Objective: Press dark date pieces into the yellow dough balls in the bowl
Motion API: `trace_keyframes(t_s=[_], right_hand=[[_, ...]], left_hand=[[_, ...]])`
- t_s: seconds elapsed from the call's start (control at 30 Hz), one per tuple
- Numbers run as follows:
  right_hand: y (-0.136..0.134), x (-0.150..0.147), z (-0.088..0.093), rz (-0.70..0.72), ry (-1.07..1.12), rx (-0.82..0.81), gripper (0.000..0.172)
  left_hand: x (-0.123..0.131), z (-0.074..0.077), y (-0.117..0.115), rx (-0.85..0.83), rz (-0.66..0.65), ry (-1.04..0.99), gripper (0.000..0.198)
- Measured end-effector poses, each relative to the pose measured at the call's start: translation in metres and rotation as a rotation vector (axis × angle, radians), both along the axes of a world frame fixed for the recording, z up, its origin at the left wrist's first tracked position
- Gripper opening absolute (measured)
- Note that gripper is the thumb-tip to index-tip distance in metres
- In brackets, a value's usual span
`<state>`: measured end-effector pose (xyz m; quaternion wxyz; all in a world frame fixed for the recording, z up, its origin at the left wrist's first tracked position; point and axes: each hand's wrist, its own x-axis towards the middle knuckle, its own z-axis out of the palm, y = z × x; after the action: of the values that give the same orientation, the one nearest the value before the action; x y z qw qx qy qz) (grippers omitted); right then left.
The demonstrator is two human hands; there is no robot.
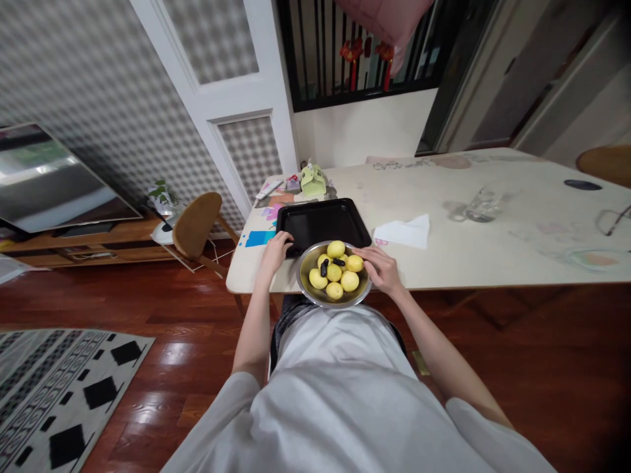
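A metal bowl (308, 297) full of yellow lemons (350, 281) is in front of my body, partly past the table's near edge. Two small glossy black objects (324, 267) lie on top of the lemons; their kind is unclear. My right hand (382, 268) grips the bowl's right rim, its fingers reaching over toward a lemon. Behind the bowl lies a black baking tray (320, 223), its front edge partly hidden by the bowl. At the tray's left front corner is my left hand (277, 251), fingers curled onto the edge.
The long pale table (493, 263) carries a white sheet of paper (405, 232), a clear glass (483, 207) and a dark oval item (582, 185). A green tissue box (312, 180) stands behind the tray. A wooden chair (197, 226) is at the left.
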<state>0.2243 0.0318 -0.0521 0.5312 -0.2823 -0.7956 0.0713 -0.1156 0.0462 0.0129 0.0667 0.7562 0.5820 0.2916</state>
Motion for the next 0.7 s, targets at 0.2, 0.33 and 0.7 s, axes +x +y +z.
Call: trace_keyframes(t_s=[0.2, 0.33, 0.7], right_hand=[[0.0, -0.001, 0.001, 0.001, 0.001, 0.01, 0.035], [0.0, -0.001, 0.001, 0.008, 0.007, 0.028, 0.035], [0.001, 0.0, 0.001, 0.015, -0.002, 0.032, 0.034]], left_hand=[[0.022, 0.023, -0.021, 0.135, -0.256, -0.165, 0.011], [0.046, 0.041, -0.049, 0.123, -0.424, -0.125, 0.011], [0.097, 0.03, -0.091, 0.049, -0.545, 0.355, 0.013]])
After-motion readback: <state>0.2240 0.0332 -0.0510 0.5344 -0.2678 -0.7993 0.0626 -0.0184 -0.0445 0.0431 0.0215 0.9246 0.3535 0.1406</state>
